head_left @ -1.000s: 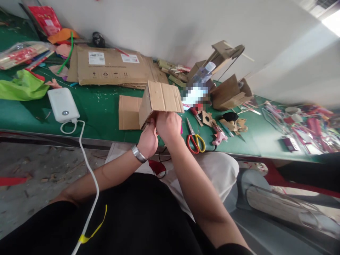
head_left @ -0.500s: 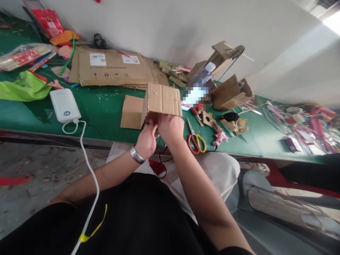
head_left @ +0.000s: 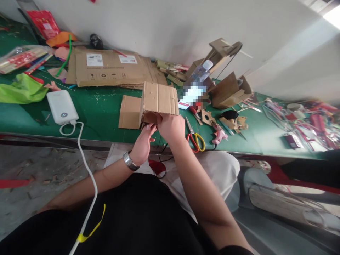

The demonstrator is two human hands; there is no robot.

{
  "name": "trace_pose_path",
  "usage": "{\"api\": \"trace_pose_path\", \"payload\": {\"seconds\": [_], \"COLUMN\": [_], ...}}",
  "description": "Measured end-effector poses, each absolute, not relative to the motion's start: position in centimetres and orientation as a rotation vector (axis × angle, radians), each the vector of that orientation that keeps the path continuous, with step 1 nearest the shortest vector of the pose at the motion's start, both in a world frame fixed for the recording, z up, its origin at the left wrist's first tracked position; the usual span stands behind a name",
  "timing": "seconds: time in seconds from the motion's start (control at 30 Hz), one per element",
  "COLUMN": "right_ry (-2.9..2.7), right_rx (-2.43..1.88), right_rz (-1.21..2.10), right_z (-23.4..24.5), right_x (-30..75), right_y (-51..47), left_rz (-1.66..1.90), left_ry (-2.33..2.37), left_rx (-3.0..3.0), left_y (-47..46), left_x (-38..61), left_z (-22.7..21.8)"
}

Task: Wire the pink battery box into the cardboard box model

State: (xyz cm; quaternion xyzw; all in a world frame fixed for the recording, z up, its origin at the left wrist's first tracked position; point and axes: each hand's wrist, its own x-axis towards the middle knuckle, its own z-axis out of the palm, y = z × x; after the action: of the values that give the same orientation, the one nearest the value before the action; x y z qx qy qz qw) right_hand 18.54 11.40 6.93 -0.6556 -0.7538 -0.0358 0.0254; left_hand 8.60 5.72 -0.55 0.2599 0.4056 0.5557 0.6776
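A small brown cardboard box point(head_left: 158, 98) is held just above the near edge of the green table point(head_left: 101, 113). My right hand point(head_left: 170, 126) grips its lower edge from below, fingers closed on the cardboard. Under the box's left corner my left hand point(head_left: 141, 146), with a metal watch on the wrist, points its fingertips up at the underside; whether they touch it I cannot tell. A flat cardboard piece point(head_left: 129, 112) lies on the table right behind the box.
A white power bank point(head_left: 61, 106) with a white cable lies at the left. Red-and-yellow scissors point(head_left: 195, 139) and a pink glue gun point(head_left: 218, 135) lie right of my hands. A large flattened carton point(head_left: 108, 68), cardboard models point(head_left: 228, 92) and craft clutter line the wall.
My left hand has dropped lower and loosened from the box's underside. My right hand stays on the box, which has hardly moved.
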Motion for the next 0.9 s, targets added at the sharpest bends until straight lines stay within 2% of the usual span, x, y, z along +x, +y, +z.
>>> {"api": "trace_pose_path", "payload": {"seconds": [0.23,0.47,0.57,0.77,0.9], "right_ry": [-2.266,-1.909,-1.790,-1.613,-1.390], "right_rx": [-1.972,-1.640,-1.625,-1.470,-1.378], "right_rz": [-0.015,0.267,0.478,1.103,1.363], "right_z": [6.9,6.1,4.7,2.3,1.3], "right_x": [19.1,20.9,21.0,20.9,21.1], "right_y": [11.7,7.7,5.5,4.6,5.2], "left_rz": [1.142,1.053,0.980,0.925,0.889], "left_ry": [0.848,0.927,0.993,1.037,1.059], "left_rx": [0.455,0.560,0.620,0.837,0.922], "left_y": [3.5,3.7,4.2,4.5,4.6], "left_x": [6.5,5.3,4.9,3.8,3.2], "left_z": [-0.9,-1.0,-1.0,-0.6,-0.6]}}
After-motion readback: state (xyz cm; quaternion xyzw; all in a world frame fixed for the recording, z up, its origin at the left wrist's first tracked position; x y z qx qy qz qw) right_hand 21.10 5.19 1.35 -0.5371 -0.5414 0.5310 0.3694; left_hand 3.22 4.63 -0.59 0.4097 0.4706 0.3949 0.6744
